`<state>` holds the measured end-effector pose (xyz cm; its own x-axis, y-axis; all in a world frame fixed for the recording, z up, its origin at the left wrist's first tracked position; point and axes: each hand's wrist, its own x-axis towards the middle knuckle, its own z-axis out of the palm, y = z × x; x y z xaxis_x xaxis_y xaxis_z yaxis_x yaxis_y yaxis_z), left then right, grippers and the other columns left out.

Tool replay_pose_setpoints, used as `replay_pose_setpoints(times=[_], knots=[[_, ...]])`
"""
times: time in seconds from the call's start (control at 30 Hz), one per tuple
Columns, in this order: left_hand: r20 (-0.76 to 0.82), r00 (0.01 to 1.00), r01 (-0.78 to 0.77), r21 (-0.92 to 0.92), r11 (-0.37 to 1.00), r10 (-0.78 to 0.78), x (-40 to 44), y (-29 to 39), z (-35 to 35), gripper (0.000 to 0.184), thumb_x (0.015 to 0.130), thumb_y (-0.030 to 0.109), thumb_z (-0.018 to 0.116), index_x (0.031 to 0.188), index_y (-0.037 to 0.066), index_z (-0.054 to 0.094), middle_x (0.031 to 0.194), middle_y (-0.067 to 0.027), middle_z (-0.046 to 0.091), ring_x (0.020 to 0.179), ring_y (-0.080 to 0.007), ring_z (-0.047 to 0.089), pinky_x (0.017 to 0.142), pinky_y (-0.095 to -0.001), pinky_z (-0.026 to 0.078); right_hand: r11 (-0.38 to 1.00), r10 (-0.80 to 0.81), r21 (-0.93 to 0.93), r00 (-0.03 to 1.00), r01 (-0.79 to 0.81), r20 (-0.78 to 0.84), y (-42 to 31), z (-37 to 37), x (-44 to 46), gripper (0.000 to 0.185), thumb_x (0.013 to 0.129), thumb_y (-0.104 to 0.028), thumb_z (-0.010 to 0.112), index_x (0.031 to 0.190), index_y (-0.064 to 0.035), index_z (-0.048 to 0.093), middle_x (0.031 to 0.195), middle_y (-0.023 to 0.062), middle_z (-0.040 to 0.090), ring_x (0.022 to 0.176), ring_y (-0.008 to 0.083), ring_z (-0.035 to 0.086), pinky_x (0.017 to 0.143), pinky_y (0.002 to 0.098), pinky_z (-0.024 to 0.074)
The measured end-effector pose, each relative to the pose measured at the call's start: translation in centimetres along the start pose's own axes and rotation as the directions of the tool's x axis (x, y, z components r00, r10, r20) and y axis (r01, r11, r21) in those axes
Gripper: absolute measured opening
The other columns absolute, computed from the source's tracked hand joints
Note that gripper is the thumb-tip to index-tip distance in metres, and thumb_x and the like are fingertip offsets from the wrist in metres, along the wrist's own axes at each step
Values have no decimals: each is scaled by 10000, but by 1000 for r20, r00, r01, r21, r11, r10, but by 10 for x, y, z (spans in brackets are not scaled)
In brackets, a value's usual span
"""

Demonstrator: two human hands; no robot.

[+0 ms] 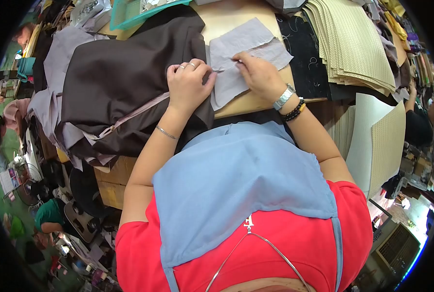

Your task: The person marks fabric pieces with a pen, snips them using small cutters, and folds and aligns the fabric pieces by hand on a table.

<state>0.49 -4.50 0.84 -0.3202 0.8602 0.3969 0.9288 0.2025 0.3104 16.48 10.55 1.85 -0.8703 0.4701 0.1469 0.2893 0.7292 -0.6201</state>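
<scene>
The grey cloth lies near the surface's front edge, the right hand's thumb and forefinger close together at its crease. The left hand's fingers curl beside it, both grips unclear; light, even tension should keep it flat

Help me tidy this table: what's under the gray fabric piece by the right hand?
Pale wooden tabletop shows beside the gray fabric piece; whatever lies directly beneath it is covered.
</scene>
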Motion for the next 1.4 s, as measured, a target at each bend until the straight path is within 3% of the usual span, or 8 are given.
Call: replay_pose_setpoints(times=[0.03, 0.07, 0.17, 0.37, 0.77, 0.97, 1.17, 1.4], knots=[[-6, 1000, -1, -2, 1000, 1, 0, 0, 1, 184, 763, 305, 759, 835, 149, 693, 916, 19, 655, 851, -198, 624, 827, -387, 385, 999, 49, -9, 998, -49, 49, -9, 0, 0, 205, 980, -209, 535, 1134, -87, 595, 929, 158, 685, 852, 359, 655, 727, 443, 510], [-11, 1000, -3, -5, 1000, 3, 0, 0, 2, 174, 755, 306, 759, 817, 157, 694, 908, 23, 650, 845, -196, 624, 836, -395, 380, 1000, 11, 2, 1000, -11, -17, -12, 6, -2, 171, 974, -230, 542, 1055, -84, 580, 870, 152, 680, 793, 361, 653, 689, 449, 507], [11, 998, 56, -88, 995, -55, -4, -5, 8, 218, 738, 335, 770, 867, 171, 708, 913, 24, 645, 858, -189, 616, 854, -396, 376, 992, -8, -126, 1000, 10, 22, -16, 11, -4, 140, 955, -206, 561, 1004, -76, 575, 847, 153, 665, 780, 356, 645, 671, 445, 505], [49, 995, 93, -140, 986, -87, -1, -7, 12, 263, 731, 367, 774, 933, 206, 722, 931, 32, 626, 914, -180, 593, 880, -414, 372, 996, -23, -89, 999, 19, -43, -10, 24, -7, 112, 910, -172, 602, 911, -62, 580, 806, 136, 629, 751, 337, 634, 646, 430, 509], [64, 992, 119, -132, 984, -111, -2, -8, 15, 290, 721, 374, 776, 958, 213, 731, 958, 19, 619, 942, -190, 588, 907, -425, 363, 988, -73, -140, 995, 64, -62, -14, 27, 0, 115, 899, -180, 613, 884, -70, 586, 843, 101, 609, 773, 316, 634, 649, 408, 520], [51, 992, 120, -131, 984, -115, -2, -9, 17, 307, 716, 378, 780, 971, 215, 731, 962, 24, 621, 945, -187, 588, 908, -421, 364, 993, -79, -96, 994, 72, -69, -12, 34, 4, 118, 897, -177, 616, 883, -62, 594, 842, 108, 617, 779, 315, 634, 661, 403, 514], [63, 991, 126, -125, 984, -119, -1, -10, 17, 323, 716, 385, 782, 986, 214, 732, 965, 23, 620, 951, -189, 586, 912, -419, 364, 993, -33, 111, 999, 38, -42, -10, 30, 5, 130, 899, -177, 621, 901, -48, 605, 844, 125, 634, 762, 321, 637, 654, 397, 507], [84, 988, 139, -145, 980, -128, -1, -9, 15, 335, 718, 384, 780, 999, 208, 733, 956, 23, 616, 948, -190, 583, 924, -416, 356, 994, -73, -91, 996, 67, -60, -7, 22, 1, 115, 890, -175, 623, 879, -63, 600, 809, 105, 625, 723, 309, 639, 628, 395, 515]])
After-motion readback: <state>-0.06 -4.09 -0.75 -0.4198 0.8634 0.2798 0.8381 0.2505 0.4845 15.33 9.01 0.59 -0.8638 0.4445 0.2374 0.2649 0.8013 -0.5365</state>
